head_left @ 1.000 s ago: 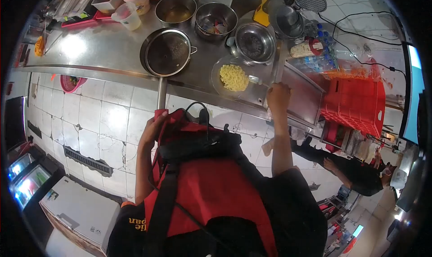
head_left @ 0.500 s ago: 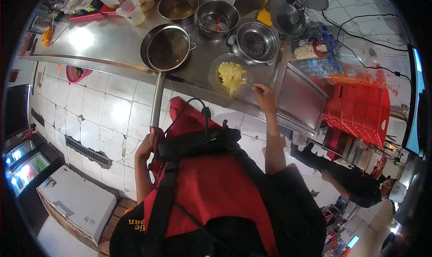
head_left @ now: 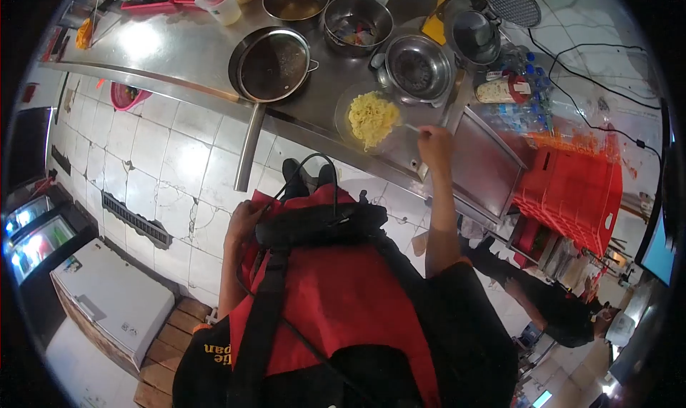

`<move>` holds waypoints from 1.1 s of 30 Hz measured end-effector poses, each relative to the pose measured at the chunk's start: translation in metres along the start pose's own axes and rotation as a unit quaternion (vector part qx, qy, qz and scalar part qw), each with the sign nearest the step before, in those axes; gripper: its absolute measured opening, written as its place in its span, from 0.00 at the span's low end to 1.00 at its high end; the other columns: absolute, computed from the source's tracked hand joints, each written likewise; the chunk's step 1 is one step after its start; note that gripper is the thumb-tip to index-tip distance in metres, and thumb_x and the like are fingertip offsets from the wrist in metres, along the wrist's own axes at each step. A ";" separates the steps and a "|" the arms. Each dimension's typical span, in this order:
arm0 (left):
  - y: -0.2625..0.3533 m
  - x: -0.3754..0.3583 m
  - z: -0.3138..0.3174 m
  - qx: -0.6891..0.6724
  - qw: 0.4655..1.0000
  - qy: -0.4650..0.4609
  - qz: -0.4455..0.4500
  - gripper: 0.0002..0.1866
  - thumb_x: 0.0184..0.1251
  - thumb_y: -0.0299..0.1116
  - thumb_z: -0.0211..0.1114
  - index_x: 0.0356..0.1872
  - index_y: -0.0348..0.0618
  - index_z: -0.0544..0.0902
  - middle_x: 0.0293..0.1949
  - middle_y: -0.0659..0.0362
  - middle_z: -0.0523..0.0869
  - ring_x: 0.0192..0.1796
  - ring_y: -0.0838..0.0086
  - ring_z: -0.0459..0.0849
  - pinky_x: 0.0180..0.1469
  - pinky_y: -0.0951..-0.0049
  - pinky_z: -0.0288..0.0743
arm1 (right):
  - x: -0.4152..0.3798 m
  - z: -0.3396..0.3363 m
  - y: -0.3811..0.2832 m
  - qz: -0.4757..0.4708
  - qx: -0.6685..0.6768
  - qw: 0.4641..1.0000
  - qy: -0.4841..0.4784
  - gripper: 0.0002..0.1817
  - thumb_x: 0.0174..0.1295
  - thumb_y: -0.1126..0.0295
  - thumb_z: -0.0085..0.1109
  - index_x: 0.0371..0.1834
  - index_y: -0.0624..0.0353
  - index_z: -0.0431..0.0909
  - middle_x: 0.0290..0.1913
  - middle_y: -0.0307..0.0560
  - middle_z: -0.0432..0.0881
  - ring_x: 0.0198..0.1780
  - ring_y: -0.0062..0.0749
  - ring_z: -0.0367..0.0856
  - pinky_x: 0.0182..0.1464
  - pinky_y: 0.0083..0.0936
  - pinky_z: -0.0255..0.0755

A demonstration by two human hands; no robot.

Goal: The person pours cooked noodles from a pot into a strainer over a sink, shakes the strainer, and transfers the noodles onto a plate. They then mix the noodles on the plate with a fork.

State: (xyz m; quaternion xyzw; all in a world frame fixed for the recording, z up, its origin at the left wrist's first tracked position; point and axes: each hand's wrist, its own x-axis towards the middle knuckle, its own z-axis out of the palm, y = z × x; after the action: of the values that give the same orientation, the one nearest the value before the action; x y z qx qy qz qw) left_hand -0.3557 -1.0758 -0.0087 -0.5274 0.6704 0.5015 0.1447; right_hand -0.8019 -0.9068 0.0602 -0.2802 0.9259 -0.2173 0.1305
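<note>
My right hand [head_left: 435, 148] is closed around the thin handle of a metal utensil [head_left: 410, 127]. The utensil's head is buried in a heap of yellow noodles [head_left: 371, 119], so its kind does not show. A clear bowl [head_left: 343, 126] near the counter's front edge holds the noodles. Lower left, my left hand [head_left: 244, 222] has its fingers closed at the edge of my red apron [head_left: 321, 294]. Just above that hand, apart from it, the long handle of a frying pan [head_left: 273, 65] sticks out past the counter. Dark liquid or oil covers the pan's bottom.
Behind the noodles stand a steel bowl [head_left: 420, 66], a pot with wrappers [head_left: 357, 26] and a pot with liquid [head_left: 295, 1]. Water bottles [head_left: 525, 115] and a red crate [head_left: 572, 193] are at the right. A co-worker [head_left: 557, 304] stands farther right.
My left hand has come away from the pan handle's end with the apron cloth, which hangs lower now. My right hand and the utensil have shifted slightly right. The view has tilted a little.
</note>
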 end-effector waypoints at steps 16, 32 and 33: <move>0.086 0.026 0.010 -0.063 0.988 -0.022 0.141 0.22 0.65 0.45 0.58 0.43 0.32 0.80 0.41 0.47 0.83 0.43 0.61 0.83 0.47 0.66 0.74 | -0.019 -0.015 -0.030 -0.214 -0.191 0.954 0.093 0.09 0.49 0.73 0.57 0.32 0.60 0.83 0.35 0.53 0.83 0.38 0.46 0.81 0.42 0.35 0.72; -0.171 -0.044 0.088 -0.178 0.977 0.085 -0.081 0.17 0.63 0.41 0.56 0.32 0.34 0.81 0.25 0.56 0.82 0.24 0.74 0.77 0.26 0.72 0.69 | -0.017 0.009 -0.018 -0.140 -0.237 0.958 0.083 0.09 0.49 0.70 0.60 0.33 0.60 0.83 0.32 0.52 0.84 0.36 0.43 0.82 0.40 0.31 0.73; -0.165 -0.045 0.086 -0.196 0.974 0.088 -0.078 0.17 0.63 0.41 0.56 0.32 0.34 0.81 0.25 0.56 0.82 0.24 0.74 0.77 0.26 0.72 0.70 | -0.014 0.037 0.001 -0.091 -0.095 0.991 0.033 0.09 0.49 0.70 0.60 0.33 0.60 0.83 0.32 0.52 0.84 0.36 0.43 0.83 0.40 0.31 0.73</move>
State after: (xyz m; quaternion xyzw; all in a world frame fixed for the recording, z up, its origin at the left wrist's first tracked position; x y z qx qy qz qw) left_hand -0.2258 -0.9695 -0.1013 -0.6381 0.5261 0.5619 0.0174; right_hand -0.7776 -0.9100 0.0295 -0.3670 0.9168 -0.1483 0.0529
